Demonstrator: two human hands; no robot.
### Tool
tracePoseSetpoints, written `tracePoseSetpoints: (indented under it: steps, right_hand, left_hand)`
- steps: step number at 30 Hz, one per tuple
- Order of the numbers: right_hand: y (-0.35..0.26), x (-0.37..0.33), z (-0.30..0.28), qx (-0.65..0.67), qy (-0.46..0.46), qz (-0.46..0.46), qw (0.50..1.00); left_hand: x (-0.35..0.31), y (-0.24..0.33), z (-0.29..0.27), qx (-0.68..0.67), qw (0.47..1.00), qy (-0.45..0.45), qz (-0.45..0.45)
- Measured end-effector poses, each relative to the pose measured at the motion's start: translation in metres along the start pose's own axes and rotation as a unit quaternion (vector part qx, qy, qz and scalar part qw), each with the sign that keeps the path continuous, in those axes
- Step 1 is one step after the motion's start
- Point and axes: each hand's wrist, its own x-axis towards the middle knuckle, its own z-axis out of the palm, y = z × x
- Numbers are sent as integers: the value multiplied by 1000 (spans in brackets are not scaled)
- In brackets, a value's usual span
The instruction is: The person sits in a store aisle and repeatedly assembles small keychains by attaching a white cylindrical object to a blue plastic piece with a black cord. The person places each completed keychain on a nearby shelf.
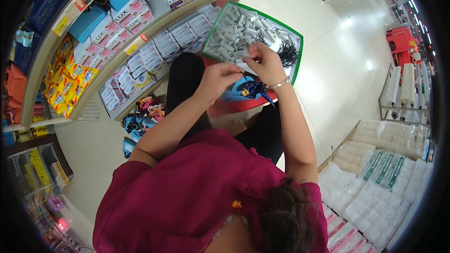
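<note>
My left hand (219, 80) is closed in a pinch, with a tiny thing at its fingertips too small to name. My right hand (268, 66) also pinches; whatever lies between its fingers is hidden. Just below both hands sits a light blue packet (238, 87) with a shiny dark blue and gold cloth (253, 89) gathered on it. Beyond them, a green-rimmed box (269, 15) holds many small grey plastic tags (234, 30). A bunch of thin black cords (288, 54) lies at the box's right side, by my right hand.
Curved shelves (183, 11) with boxed soaps and yellow packets (70, 82) stand at the left. Colourful cloth-wrapped items (147, 115) lie low beside my left leg. White plastic-wrapped packs (370, 182) are stacked at the right, near a rack of rolls (407, 86).
</note>
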Motion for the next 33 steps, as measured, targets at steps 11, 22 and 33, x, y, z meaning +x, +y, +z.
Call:
tracePoseSetpoints:
  steps: [11, 22, 33]
  right_hand:
    - [-13, -34, -1, 44, 40, -40, 997]
    - [-15, -36, -4, 48, 27, -25, 998]
    - [-20, -34, -5, 13, 28, -77, 997]
  left_hand:
    - [5, 4, 1, -26, 999, -16, -38]
    - [6, 6, 2, -25, 998, -14, -49]
    - [4, 4, 3, -36, 998, -5, -51]
